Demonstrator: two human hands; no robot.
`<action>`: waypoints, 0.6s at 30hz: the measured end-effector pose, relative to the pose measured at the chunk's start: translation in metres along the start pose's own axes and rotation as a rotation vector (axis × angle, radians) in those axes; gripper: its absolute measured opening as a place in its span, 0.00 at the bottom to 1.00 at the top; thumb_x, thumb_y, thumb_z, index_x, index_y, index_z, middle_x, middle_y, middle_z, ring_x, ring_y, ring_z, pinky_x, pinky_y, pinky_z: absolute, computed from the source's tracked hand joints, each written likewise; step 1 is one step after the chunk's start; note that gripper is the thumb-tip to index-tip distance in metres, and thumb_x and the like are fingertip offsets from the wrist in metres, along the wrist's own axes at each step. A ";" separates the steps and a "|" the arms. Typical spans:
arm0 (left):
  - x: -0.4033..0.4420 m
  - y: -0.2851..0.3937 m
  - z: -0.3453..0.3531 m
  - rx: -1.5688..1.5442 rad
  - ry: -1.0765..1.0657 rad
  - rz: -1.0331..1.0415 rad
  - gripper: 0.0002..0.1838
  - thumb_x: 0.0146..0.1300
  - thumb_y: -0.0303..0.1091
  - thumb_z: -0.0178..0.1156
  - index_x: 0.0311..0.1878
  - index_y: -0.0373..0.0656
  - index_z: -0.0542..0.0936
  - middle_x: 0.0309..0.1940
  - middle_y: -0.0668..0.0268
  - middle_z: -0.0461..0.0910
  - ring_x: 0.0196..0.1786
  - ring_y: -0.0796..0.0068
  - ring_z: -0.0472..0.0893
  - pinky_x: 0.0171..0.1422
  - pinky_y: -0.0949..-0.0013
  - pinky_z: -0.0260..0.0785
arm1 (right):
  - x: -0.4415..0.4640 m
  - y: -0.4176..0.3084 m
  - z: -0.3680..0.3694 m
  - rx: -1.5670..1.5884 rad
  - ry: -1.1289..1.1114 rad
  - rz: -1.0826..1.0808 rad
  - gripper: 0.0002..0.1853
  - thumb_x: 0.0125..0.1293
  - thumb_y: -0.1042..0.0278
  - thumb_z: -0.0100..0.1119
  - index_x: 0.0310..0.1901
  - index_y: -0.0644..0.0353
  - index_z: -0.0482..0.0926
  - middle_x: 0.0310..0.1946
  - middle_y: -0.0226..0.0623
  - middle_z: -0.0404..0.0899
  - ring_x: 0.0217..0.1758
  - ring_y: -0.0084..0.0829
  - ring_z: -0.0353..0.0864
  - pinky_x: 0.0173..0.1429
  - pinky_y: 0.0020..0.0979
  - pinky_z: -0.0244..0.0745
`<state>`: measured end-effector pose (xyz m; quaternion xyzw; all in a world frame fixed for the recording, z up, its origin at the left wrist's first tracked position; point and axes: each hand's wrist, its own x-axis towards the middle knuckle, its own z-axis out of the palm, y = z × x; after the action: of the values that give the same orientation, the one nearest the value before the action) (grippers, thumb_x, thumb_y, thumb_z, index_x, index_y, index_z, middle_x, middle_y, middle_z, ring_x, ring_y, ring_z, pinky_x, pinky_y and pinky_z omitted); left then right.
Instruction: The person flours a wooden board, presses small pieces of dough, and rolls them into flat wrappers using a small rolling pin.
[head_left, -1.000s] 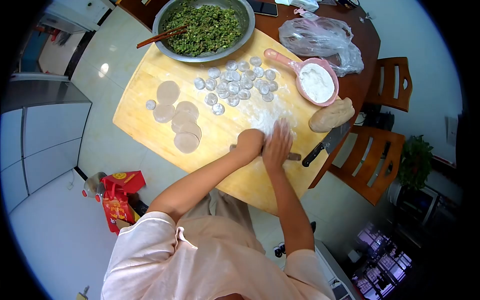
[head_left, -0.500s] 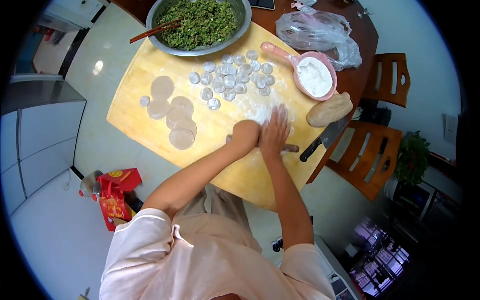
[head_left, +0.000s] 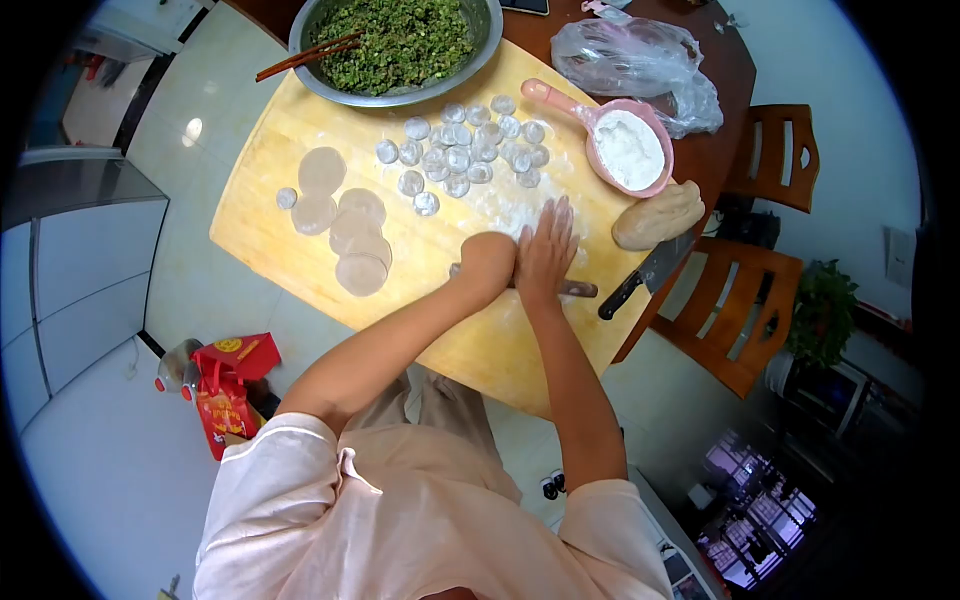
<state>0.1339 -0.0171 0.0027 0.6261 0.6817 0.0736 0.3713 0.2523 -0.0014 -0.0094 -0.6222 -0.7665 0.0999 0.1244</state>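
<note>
My left hand is curled closed on the wooden board; whatever its fingers hold is hidden beneath it. Right beside it, my right hand lies flat with fingers stretched forward, its palm over a dark wooden rolling pin. The pin's two ends show on either side of the hands. Several floured dough discs lie ahead of my hands, near a patch of loose flour. Thin round dumpling wrappers overlap at the left, with a single small dough disc beside them.
A metal bowl of chopped green filling with chopsticks stands at the far edge. To the right are a pink scoop of flour, a dough lump, a knife and a plastic bag. Wooden chairs stand beyond.
Both hands have shifted very slightly, still side by side over the rolling pin. The whole view has moved a little; the dough pieces and wrappers lie as before.
</note>
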 end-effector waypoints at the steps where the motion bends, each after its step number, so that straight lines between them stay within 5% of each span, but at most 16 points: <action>1: 0.002 0.003 -0.004 0.034 -0.005 -0.015 0.06 0.50 0.35 0.66 0.29 0.45 0.86 0.29 0.54 0.84 0.36 0.52 0.84 0.41 0.54 0.74 | 0.001 -0.001 -0.001 -0.005 0.002 0.009 0.32 0.68 0.66 0.54 0.73 0.61 0.63 0.78 0.47 0.55 0.80 0.51 0.52 0.77 0.60 0.47; 6: -0.007 -0.042 0.022 -0.439 0.177 0.061 0.04 0.48 0.31 0.66 0.28 0.43 0.83 0.25 0.57 0.82 0.31 0.59 0.82 0.38 0.60 0.72 | -0.087 0.005 -0.014 -0.082 -0.065 -0.021 0.32 0.69 0.66 0.54 0.73 0.60 0.62 0.78 0.48 0.55 0.80 0.52 0.53 0.76 0.60 0.50; 9: -0.017 -0.051 0.021 -0.595 0.031 -0.005 0.05 0.48 0.30 0.67 0.29 0.44 0.83 0.24 0.58 0.81 0.30 0.60 0.81 0.38 0.62 0.72 | -0.098 0.007 -0.012 -0.122 -0.095 -0.011 0.32 0.69 0.66 0.54 0.74 0.59 0.62 0.78 0.47 0.55 0.80 0.52 0.53 0.76 0.60 0.51; 14: -0.007 -0.007 0.000 -0.091 0.022 0.047 0.02 0.52 0.29 0.63 0.26 0.45 0.84 0.29 0.55 0.84 0.35 0.53 0.84 0.39 0.54 0.73 | 0.011 -0.005 0.006 -0.102 -0.031 0.013 0.30 0.72 0.64 0.53 0.74 0.59 0.62 0.78 0.46 0.56 0.80 0.49 0.54 0.77 0.57 0.50; 18: -0.001 -0.012 -0.001 -0.114 0.081 0.049 0.02 0.50 0.30 0.66 0.25 0.44 0.84 0.27 0.55 0.84 0.32 0.57 0.84 0.38 0.57 0.74 | -0.027 0.000 0.003 -0.064 0.004 -0.004 0.31 0.70 0.64 0.54 0.73 0.61 0.63 0.78 0.46 0.56 0.79 0.50 0.55 0.77 0.59 0.49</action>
<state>0.1236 -0.0195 -0.0028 0.6169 0.6755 0.1464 0.3765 0.2561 -0.0275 -0.0140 -0.6246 -0.7702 0.0740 0.1062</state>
